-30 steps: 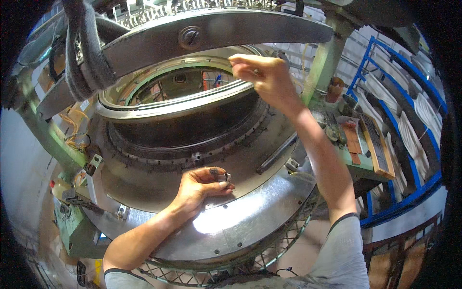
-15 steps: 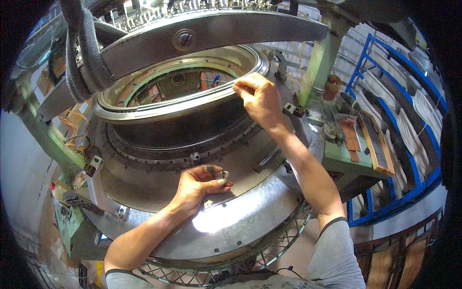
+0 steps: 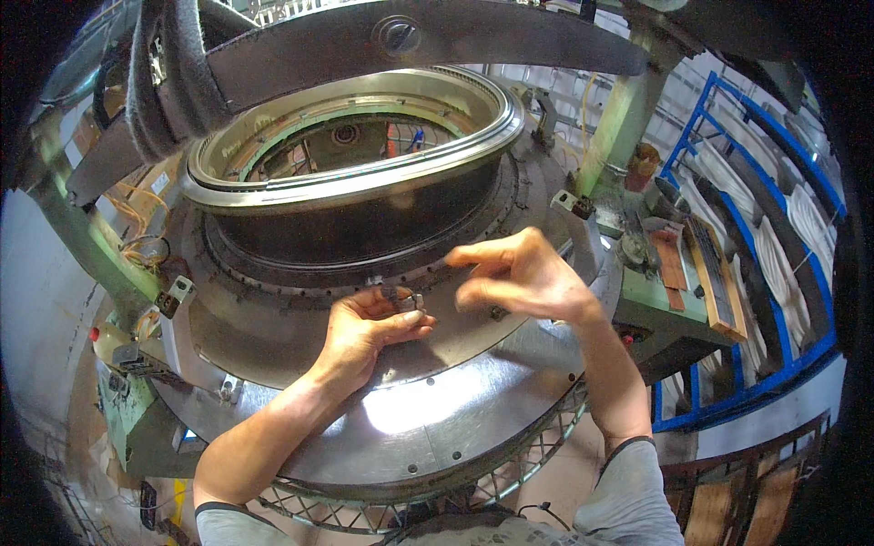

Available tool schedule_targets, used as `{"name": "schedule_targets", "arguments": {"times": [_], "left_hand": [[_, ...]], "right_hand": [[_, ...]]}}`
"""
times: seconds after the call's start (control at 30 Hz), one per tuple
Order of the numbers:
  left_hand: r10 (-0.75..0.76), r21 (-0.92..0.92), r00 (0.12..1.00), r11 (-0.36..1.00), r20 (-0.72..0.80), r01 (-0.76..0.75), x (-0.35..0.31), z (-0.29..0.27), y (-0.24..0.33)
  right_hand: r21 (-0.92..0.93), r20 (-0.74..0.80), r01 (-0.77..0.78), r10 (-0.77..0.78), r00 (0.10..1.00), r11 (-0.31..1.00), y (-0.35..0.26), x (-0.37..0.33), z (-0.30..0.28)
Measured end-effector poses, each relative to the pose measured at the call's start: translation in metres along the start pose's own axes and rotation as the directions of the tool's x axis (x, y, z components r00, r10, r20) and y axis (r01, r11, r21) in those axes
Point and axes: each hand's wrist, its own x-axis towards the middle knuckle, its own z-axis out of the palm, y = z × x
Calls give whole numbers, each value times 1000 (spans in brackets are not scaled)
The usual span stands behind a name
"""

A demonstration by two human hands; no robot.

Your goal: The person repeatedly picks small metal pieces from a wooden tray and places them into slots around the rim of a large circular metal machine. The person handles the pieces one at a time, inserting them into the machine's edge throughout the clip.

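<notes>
My left hand (image 3: 371, 326) pinches a few small metal pieces (image 3: 411, 304) between thumb and fingers, above the dark inner ring of a large round machine. To its right, my right hand (image 3: 528, 278) hangs in the air, thumb and fingers apart, with nothing visible between them; it is slightly blurred. Behind both hands stands the machine's steel cylinder (image 3: 355, 227), with a shiny grooved rim (image 3: 364, 187) round its open top. Small studs line the cylinder's foot. What exactly the small pieces are, I cannot make out.
A curved metal beam (image 3: 437, 41) spans above the cylinder, with grey cloth (image 3: 177, 82) wrapped round its left part. Green posts (image 3: 624, 114) rise on both sides. At right are a side table with a wooden-edged tray (image 3: 715, 273) and a blue rack (image 3: 728, 382) holding white material.
My right hand has left the cylinder's rim, coming down and nearer to my left hand, and its fingers have spread. The left hand keeps its pieces and has shifted slightly up in view.
</notes>
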Motion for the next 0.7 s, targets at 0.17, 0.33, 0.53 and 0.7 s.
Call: {"name": "schedule_targets", "arguments": {"times": [0.17, 0.33, 0.53, 0.7], "left_hand": [[-24, 14, 1000, 1000, 3, 24, 1, -1, 0], [-69, 6, 997, 998, -21, 69, -1, 1, -3], [-50, 28, 997, 998, -55, 52, -1, 2, 2], [35, 24, 999, 999, -34, -34, 2, -2, 3]], "right_hand": [[-683, -445, 15, -431, 785, 730, 14, 28, -16], [-716, -446, 45, -506, 739, 697, 34, 61, -31], [-721, -549, -83, -494, 674, 688, 21, 56, -32], [45, -373, 6, 11, 928, 999, 19, 20, 13]]}}
